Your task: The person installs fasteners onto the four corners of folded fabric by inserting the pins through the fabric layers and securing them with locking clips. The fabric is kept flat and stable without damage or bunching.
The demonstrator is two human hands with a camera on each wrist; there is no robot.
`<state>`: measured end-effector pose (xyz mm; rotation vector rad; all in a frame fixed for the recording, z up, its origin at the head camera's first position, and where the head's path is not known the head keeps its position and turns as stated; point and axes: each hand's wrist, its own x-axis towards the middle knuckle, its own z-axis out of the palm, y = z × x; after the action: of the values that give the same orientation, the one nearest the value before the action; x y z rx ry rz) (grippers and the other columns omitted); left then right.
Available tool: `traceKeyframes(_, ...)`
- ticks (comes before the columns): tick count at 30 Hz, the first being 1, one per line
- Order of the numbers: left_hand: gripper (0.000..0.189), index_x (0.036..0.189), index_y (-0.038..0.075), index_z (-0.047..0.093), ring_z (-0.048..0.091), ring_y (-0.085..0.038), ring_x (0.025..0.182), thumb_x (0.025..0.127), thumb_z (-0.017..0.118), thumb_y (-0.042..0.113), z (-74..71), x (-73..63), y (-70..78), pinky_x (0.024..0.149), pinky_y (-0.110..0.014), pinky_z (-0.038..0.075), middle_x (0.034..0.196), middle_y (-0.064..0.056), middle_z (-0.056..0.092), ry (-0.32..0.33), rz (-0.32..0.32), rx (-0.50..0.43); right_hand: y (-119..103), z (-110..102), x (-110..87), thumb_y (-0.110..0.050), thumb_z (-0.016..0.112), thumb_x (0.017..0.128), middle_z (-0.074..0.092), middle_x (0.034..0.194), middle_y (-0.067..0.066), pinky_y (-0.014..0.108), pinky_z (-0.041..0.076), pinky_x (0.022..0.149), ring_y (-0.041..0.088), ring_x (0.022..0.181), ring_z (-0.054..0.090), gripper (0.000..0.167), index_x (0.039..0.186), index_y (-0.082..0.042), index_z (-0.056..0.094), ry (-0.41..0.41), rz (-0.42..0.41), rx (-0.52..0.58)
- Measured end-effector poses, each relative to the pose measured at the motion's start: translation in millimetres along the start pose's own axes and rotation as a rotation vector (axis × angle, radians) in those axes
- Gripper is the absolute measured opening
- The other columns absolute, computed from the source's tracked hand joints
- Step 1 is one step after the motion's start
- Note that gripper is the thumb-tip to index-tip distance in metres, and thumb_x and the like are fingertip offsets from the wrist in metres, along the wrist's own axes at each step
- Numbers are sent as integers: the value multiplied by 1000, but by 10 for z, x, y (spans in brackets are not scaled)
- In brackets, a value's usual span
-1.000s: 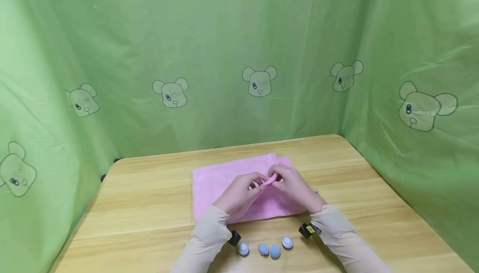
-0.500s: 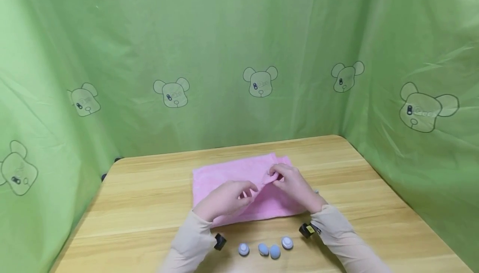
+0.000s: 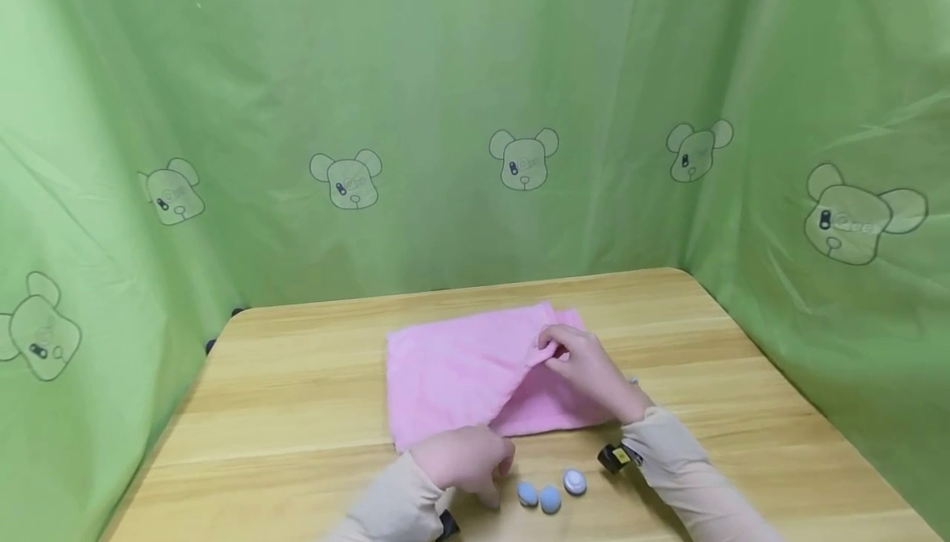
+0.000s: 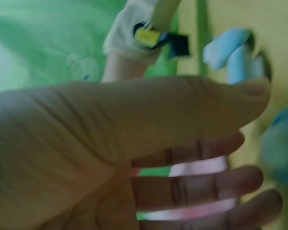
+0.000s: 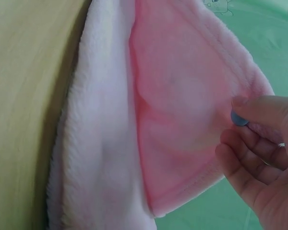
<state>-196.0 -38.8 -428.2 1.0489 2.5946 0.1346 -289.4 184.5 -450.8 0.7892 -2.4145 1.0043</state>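
Observation:
A pink plush towel [image 3: 453,369] lies folded on the table, its upper layer raised at the near right corner. My right hand [image 3: 590,367] pinches that raised corner. In the right wrist view, a small blue round piece [image 5: 238,118] shows under the thumb at the towel's edge. My left hand [image 3: 466,459] is low over the table in front of the towel, fingers loosely bent and apart, holding nothing. Beside it lie small round button-like pieces: two blue ones [image 3: 550,499] and a whitish one [image 3: 575,481]. The left wrist view shows another blurred blue piece [image 4: 281,148] just beyond my fingertips.
The wooden table [image 3: 297,393] extends around the towel. A small bluish piece [image 3: 633,380] peeks out behind my right wrist. Green curtain [image 3: 438,220] with bear-head prints surrounds the table's back and sides. A black wrist camera [image 3: 613,458] hangs under my right wrist.
My left hand has let go of the towel edge and moved down toward me, now covering the leftmost round piece in the head view. My right hand still pinches the corner.

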Motion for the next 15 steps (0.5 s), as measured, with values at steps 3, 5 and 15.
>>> traceKeyframes(3, 28, 77, 21, 61, 46, -3, 61, 63, 86, 22, 70, 25, 53, 56, -14, 36, 67, 13, 52, 30, 23, 97, 2, -23, 1, 12, 67, 74, 71, 93, 7, 20, 55, 69, 7, 77, 61, 24, 89, -6, 65, 0, 2, 10)
traceKeyframes(5, 26, 74, 21, 60, 45, -4, 61, 62, 83, 17, 111, 32, 74, 55, -15, 35, 66, 13, 51, 42, 34, 134, -2, -33, -5, 12, 67, 74, 71, 93, 6, 20, 55, 69, 5, 77, 60, 24, 89, -7, 65, -2, 13, 17)
traceKeyframes(15, 25, 73, 22, 60, 45, -3, 62, 62, 79, 9, 113, 86, 3, 56, -14, 36, 69, 14, 52, 36, 81, 50, -2, -59, 1, 9, 66, 76, 71, 94, 5, 20, 56, 71, 4, 78, 60, 21, 89, -8, 65, -21, 36, 11)
